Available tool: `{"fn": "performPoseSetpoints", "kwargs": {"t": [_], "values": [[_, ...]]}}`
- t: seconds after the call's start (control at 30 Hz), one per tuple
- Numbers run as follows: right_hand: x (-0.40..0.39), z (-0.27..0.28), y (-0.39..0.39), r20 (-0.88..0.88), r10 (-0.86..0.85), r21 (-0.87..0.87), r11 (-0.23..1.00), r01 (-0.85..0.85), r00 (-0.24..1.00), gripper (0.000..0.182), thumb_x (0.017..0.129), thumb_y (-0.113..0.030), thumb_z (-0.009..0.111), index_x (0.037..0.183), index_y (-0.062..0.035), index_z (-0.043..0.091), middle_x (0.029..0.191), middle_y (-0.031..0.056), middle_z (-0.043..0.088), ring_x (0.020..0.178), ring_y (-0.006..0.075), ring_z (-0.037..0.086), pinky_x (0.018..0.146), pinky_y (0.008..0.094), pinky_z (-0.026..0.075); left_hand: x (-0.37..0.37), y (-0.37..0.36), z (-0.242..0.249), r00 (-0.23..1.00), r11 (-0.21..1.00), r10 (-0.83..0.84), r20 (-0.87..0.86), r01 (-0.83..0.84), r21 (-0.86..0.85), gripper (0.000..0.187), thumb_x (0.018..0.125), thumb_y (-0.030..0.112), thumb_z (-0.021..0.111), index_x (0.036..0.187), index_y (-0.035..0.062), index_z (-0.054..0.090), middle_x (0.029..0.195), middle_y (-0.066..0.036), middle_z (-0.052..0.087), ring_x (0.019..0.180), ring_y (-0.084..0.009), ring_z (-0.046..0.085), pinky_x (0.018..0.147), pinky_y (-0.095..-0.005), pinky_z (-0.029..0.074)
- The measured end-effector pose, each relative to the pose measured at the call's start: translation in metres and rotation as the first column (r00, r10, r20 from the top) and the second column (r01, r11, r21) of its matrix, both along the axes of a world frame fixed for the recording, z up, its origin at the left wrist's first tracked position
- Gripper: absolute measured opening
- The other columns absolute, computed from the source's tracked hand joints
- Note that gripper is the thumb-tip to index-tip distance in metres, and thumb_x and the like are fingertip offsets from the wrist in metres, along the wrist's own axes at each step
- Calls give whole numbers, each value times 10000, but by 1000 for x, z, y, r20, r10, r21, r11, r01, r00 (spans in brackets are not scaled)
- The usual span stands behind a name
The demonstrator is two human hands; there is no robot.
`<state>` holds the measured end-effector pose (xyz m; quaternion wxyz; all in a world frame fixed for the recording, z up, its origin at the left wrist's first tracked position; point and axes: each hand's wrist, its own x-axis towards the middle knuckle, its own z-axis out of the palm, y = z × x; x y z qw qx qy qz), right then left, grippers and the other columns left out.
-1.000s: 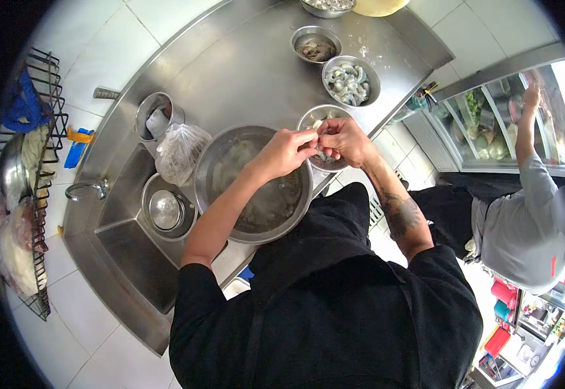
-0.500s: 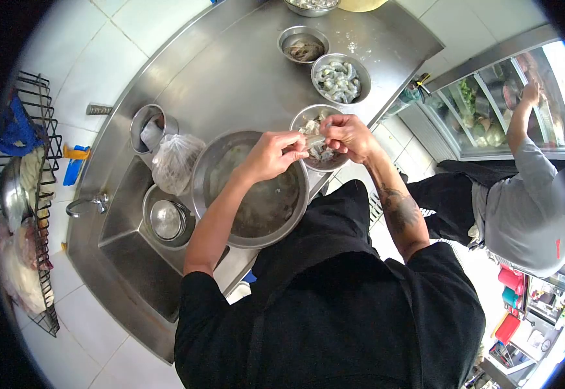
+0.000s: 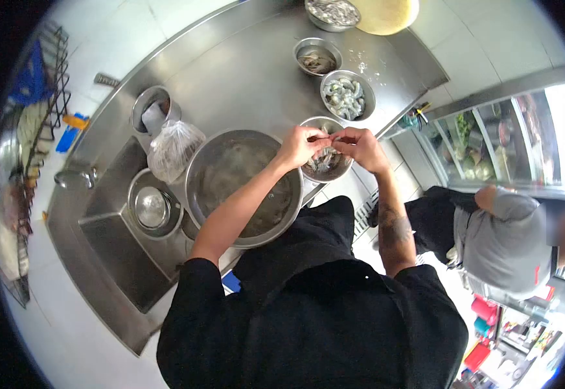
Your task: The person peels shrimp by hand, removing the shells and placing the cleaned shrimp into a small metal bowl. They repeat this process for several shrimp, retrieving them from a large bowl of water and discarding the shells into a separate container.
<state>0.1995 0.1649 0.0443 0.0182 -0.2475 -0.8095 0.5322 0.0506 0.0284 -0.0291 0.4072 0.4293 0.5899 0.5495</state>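
My left hand (image 3: 304, 147) and my right hand (image 3: 360, 149) meet over a small steel bowl (image 3: 347, 171), their fingertips pinched together around a shrimp. The shrimp is mostly hidden by the fingers. Greyish shell pieces (image 3: 322, 163) lie in the bowl beneath. Just beyond it, peeled shrimp (image 3: 344, 97) fill another steel bowl (image 3: 372, 107). To the left of my hands stands a large steel basin (image 3: 190, 188) of cloudy water, with my left forearm reaching across it.
Farther back are a bowl of dark shrimp pieces (image 3: 318, 61), a fuller bowl (image 3: 333, 11) and a yellowish round lid (image 3: 389, 14). A tied plastic bag (image 3: 173, 150), steel pot (image 3: 141, 107) and sink (image 3: 124, 259) are left. Another person (image 3: 503, 240) stands right, by a glass-fronted fridge (image 3: 490, 139).
My hands have drawn closer together over the bowl, covering the shrimp that showed between them. The other person's raised arm has come down from the fridge. The view has shifted slightly.
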Motion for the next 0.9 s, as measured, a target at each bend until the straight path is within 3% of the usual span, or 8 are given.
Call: {"fn": "performPoseSetpoints", "kwargs": {"t": [0.17,0.43,0.5,0.57,0.6,0.7,0.73,0.9], "values": [[-7,-23,-24,-160,-42,389,916,102,986,189,792,-69,700,974,-16,702,859,127,681,745,222,665,719,327,530,17,7,-23,900,974,213,380,-227,-8,168,902,61,683,958,-98,688,835,-122,694,656,-152,661,600,-254,587],[-1,-13,-30,-313,136,404,915,3,940,227,757,17,680,977,-29,707,957,111,676,772,199,667,709,304,534,2,0,-39,797,991,128,590,-79,-107,106,925,-10,603,924,-115,620,856,-167,678,754,-234,707,689,-302,634],[0,-2,-21,-305,116,381,924,9,945,226,757,22,677,976,-26,707,965,104,675,775,186,667,708,296,534,0,2,-48,832,994,100,546,-58,-94,113,919,8,622,969,-94,621,866,-158,685,732,-213,705,644,-298,612],[-2,5,-8,-337,103,381,924,35,936,224,759,42,668,970,-23,707,961,93,677,777,164,666,709,280,533,-2,5,-56,998,997,9,56,-4,-83,194,892,83,693,1038,-28,631,886,-153,694,719,-187,698,620,-305,568],[-4,8,0,-332,93,401,914,52,939,224,757,56,668,963,-22,707,964,91,678,783,152,671,701,271,537,6,3,-49,982,979,138,-132,-115,168,169,826,113,736,914,12,632,785,-117,686,680,-203,678,637,-368,547],[-11,22,12,-360,121,481,873,73,925,206,760,58,682,945,-27,708,964,92,684,794,166,687,700,275,558,19,5,-32,733,887,462,-499,-398,235,215,811,185,753,837,31,605,843,-133,685,744,-274,663,672,-399,510],[-13,30,11,-355,110,486,870,83,928,201,763,66,681,941,-24,706,964,94,686,800,170,688,714,274,565,15,6,-28,837,943,324,-441,-321,84,241,812,222,751,825,44,589,938,-153,674,792,-325,641,699,-432,491],[-15,40,15,-362,141,483,874,56,921,195,766,82,676,935,-12,701,982,91,677,826,163,683,728,273,569,18,18,-41,944,964,227,-239,-183,192,275,833,198,749,1029,52,623,954,-124,660,763,-237,647,693,-353,516]]}}
